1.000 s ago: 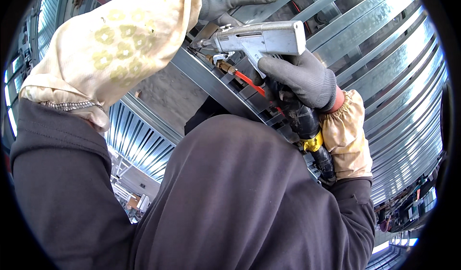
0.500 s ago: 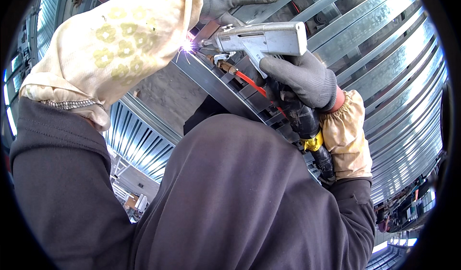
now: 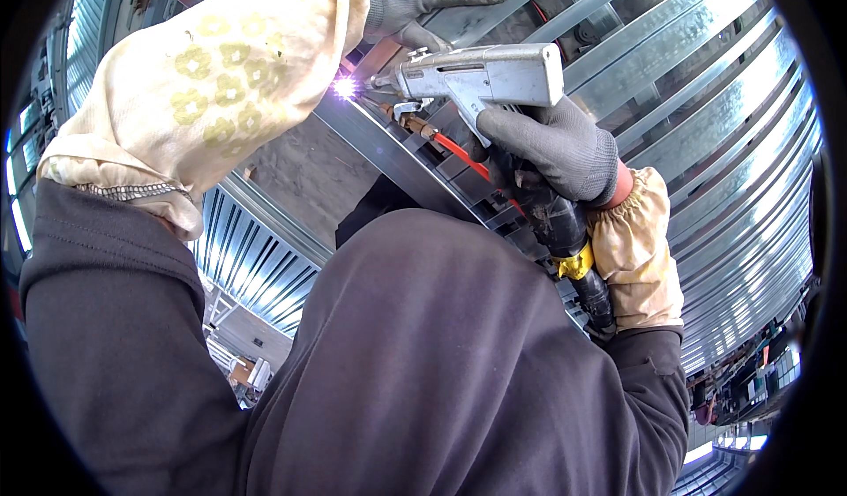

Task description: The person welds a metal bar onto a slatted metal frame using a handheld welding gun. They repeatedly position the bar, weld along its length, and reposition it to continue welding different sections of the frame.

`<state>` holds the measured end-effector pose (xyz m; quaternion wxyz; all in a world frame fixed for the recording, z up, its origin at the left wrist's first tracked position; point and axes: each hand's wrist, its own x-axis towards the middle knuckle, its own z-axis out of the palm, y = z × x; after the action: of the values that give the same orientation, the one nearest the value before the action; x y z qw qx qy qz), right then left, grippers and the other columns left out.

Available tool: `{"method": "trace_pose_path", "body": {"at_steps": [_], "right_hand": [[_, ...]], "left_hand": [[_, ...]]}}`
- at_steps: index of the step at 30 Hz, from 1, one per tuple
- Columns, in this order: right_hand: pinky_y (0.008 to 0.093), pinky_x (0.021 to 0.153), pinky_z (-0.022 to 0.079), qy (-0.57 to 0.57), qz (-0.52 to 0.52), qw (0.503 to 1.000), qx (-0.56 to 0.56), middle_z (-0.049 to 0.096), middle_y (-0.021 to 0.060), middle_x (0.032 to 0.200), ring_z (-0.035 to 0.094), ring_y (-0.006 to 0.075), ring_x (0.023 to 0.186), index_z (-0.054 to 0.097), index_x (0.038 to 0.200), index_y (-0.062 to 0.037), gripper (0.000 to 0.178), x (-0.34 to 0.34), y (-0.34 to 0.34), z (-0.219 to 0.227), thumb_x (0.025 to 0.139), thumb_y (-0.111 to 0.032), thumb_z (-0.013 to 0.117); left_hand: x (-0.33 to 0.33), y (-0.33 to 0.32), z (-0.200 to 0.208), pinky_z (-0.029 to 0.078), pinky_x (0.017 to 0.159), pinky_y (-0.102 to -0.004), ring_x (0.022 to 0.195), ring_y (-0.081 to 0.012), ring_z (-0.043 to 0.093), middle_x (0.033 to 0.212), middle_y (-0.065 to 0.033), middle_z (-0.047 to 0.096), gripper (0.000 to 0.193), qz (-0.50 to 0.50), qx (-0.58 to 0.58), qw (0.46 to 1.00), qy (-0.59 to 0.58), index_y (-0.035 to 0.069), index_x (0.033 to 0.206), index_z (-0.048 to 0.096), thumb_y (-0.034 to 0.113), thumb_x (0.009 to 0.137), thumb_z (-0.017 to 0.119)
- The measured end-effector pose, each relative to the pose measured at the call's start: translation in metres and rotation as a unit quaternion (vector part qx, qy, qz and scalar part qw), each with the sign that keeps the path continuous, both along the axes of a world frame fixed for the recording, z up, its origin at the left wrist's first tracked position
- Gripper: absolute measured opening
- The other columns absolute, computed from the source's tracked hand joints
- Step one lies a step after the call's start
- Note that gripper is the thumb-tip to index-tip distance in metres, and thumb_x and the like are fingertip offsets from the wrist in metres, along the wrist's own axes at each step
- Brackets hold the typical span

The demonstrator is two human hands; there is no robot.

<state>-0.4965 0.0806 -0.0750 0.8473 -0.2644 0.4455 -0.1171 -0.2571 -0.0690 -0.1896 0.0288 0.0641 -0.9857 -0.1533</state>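
My right hand (image 3: 556, 147), in a grey glove, is wrapped around the handle of a silver pistol-shaped welding gun (image 3: 481, 74). Its nozzle points left at a bright violet-white spark (image 3: 345, 86) on the edge of a metal beam (image 3: 379, 147). A thick black cable (image 3: 558, 218) with yellow tape and a thin red hose (image 3: 463, 154) run down from the gun. Beyond the spark, my left hand (image 3: 423, 0), also gloved, lies with fingers spread across the metal; the frame's top edge cuts part of it off. A cream sleeve (image 3: 212, 81) covers my left forearm.
Rows of galvanised steel bars (image 3: 697, 99) with gaps between them fill the right side. Ribbed metal profiles (image 3: 251, 253) lie lower left, next to a grey floor area (image 3: 309, 165). My dark-clothed knee (image 3: 423, 319) rises close below the beam.
The spark has become rounder, with fewer long streaks below it. Both hands and the welding gun have barely moved.
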Motion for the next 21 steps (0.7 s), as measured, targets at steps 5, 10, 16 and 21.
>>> {"method": "trace_pose_path", "body": {"at_steps": [5, 10, 16, 21], "right_hand": [[0.0201, 0.048, 0.046, -0.007, 0.011, 1.000, 0.000, 0.071, 0.0046, 0.092, 0.067, 0.0082, 0.064, 0.060, 0.128, 0.0009, 0.046, -0.002, 0.000, 0.000, 0.099, -0.034, 0.065], [0.0203, 0.048, 0.046, -0.002, 0.006, 1.000, -0.007, 0.070, 0.0052, 0.091, 0.067, 0.0082, 0.063, 0.060, 0.129, 0.0013, 0.047, -0.002, 0.003, 0.000, 0.099, -0.034, 0.064], [0.0197, 0.049, 0.047, 0.003, 0.019, 1.000, 0.013, 0.070, 0.0049, 0.091, 0.066, 0.0070, 0.063, 0.058, 0.131, 0.0029, 0.051, -0.003, 0.001, 0.005, 0.099, -0.036, 0.065], [0.0220, 0.051, 0.047, 0.019, -0.009, 0.999, 0.035, 0.068, 0.0032, 0.084, 0.064, 0.0072, 0.063, 0.065, 0.117, 0.0006, 0.038, -0.002, 0.002, 0.013, 0.097, -0.032, 0.067]], "left_hand": [[0.000, 0.002, -0.004, 0.009, 0.124, -0.0569, 0.154, -0.0384, 0.021, 0.164, -0.0180, 0.030, 0.103, 0.003, -0.006, 0.999, 0.051, 0.016, 0.157, 0.039, 0.079, 0.078, 0.057], [0.000, 0.001, 0.001, 0.008, 0.125, -0.0558, 0.155, -0.0375, 0.019, 0.165, -0.0173, 0.029, 0.103, 0.005, 0.007, 1.000, 0.000, 0.016, 0.158, 0.037, 0.078, 0.079, 0.057], [0.000, 0.002, 0.005, 0.008, 0.125, -0.0563, 0.154, -0.0387, 0.020, 0.165, -0.0184, 0.029, 0.101, 0.008, 0.017, 1.000, -0.003, 0.015, 0.158, 0.037, 0.076, 0.080, 0.058], [-0.002, 0.001, 0.010, 0.010, 0.123, -0.0595, 0.153, -0.0419, 0.020, 0.164, -0.0200, 0.030, 0.100, 0.000, 0.024, 1.000, -0.005, 0.015, 0.157, 0.038, 0.072, 0.079, 0.062]]}}
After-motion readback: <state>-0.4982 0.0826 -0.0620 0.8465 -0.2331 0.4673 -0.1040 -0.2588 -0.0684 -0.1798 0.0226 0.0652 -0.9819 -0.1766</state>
